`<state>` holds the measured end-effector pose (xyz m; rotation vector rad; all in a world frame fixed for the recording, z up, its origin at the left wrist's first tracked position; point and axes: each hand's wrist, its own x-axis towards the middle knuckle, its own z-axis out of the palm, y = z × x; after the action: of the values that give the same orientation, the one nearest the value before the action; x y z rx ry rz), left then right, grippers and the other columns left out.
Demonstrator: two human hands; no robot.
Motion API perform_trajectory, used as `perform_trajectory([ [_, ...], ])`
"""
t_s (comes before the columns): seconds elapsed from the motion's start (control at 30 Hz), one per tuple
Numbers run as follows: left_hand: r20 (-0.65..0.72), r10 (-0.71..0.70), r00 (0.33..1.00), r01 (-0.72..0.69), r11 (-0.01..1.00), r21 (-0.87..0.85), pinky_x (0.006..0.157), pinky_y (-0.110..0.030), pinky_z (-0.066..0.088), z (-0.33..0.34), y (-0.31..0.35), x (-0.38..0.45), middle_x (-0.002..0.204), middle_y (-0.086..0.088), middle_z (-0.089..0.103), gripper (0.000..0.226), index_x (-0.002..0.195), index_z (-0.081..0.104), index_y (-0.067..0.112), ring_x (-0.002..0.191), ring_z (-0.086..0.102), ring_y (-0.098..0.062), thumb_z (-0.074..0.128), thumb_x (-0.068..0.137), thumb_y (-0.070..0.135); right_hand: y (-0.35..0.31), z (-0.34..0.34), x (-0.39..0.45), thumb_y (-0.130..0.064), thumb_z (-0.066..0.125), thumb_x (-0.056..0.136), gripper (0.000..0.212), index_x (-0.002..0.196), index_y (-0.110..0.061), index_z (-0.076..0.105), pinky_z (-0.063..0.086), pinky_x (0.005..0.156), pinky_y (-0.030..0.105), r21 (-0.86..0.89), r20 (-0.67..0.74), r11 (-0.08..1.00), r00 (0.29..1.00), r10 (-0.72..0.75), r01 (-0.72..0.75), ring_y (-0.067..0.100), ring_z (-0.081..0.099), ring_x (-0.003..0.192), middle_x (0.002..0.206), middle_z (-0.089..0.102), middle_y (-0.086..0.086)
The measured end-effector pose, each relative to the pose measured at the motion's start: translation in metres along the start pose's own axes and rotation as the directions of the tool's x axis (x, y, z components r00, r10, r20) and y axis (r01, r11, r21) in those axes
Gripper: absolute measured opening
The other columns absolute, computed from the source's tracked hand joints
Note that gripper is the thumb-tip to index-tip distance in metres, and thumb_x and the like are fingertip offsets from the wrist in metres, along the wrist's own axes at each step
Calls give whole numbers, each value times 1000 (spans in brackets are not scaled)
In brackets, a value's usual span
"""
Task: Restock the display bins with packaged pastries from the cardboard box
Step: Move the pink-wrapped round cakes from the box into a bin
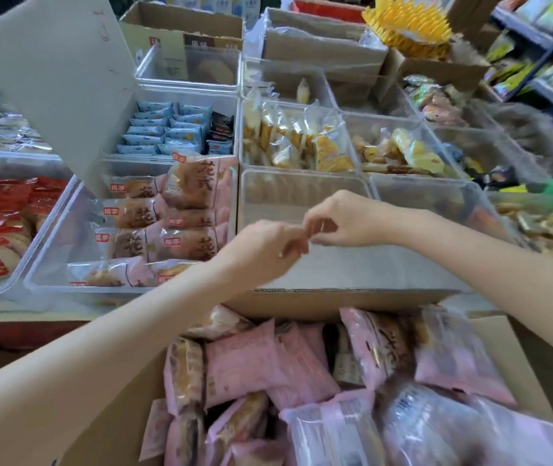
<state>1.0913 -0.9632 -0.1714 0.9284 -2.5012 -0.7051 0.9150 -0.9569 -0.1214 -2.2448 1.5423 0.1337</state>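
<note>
Both hands met above a clear, nearly empty bin (305, 196). The left hand (268, 243) and right hand (342, 220) had fingers curled, fingertips touching; whether they pinched anything was too blurred to tell. Below them the cardboard box (302, 299) lay full of pink packaged pastries (245, 364). More of these filled the display bin (46, 260) to the left.

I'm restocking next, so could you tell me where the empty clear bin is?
Centre of the head view: the empty clear bin sits right of the pink-pastry bin, behind both hands.
</note>
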Motion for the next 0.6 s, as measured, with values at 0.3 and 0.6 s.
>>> perform_trajectory([
  [0.3, 234, -46, 971, 14, 991, 137, 81, -31, 49, 61, 46, -10, 96, -2, 70, 23, 101, 67, 20, 92, 63, -24, 50, 87, 15, 14, 84, -86, 2, 48, 86, 67, 143, -31, 36, 38, 93, 24, -326, 677, 945, 703, 217, 21, 21, 39, 131, 151, 31, -3],
  [0.6, 342, -168, 925, 155, 986, 64, 78, -17, 44, 45, 54, -25, 93, -2, 71, 22, 97, 67, 18, 86, 64, -17, 51, 86, 8, 9, 100, -87, -15, 63, 81, 34, 114, -22, 57, 46, 68, 36, -498, 526, 833, 848, 68, 242, 25, 53, 91, 117, 47, -1],
])
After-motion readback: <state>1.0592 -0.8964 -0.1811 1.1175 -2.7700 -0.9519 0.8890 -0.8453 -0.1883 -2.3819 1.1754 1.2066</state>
